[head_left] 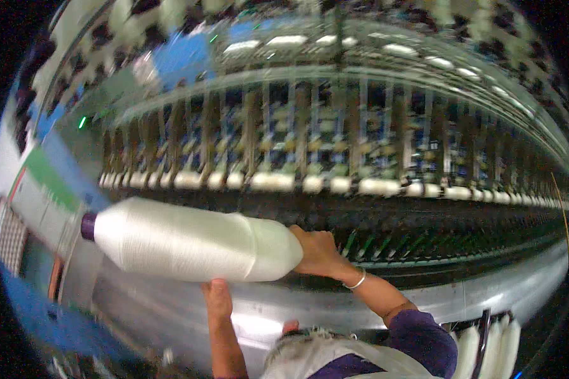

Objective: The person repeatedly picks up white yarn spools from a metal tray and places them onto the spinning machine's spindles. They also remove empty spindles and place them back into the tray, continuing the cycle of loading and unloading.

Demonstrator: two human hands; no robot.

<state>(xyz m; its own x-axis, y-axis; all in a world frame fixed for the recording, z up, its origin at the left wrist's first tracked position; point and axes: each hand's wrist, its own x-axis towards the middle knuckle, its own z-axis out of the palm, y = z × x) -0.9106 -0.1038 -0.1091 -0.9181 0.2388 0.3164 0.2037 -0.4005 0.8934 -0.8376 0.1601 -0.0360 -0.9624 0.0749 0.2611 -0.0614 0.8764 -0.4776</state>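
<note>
A large bobbin of white yarn (177, 240) lies level across the view, in front of a long spinning machine. Its dark purple tube end (88, 226) sticks out at the left. The right end is gripped by my right hand (319, 252), whose fingers are curled against it; a pale bangle circles that wrist. From below, my left hand (217, 298) holds the lower side of the bobbin, thumb against the yarn, while its other fingers are hidden behind it.
The machine carries a long row of white rollers (272, 182) with green spindles (373, 246) below. A shiny metal ledge (152, 309) runs along its front. Several white bobbins (487, 347) stand at the lower right. A green and white cabinet (44, 180) is at the left. The background is blurred.
</note>
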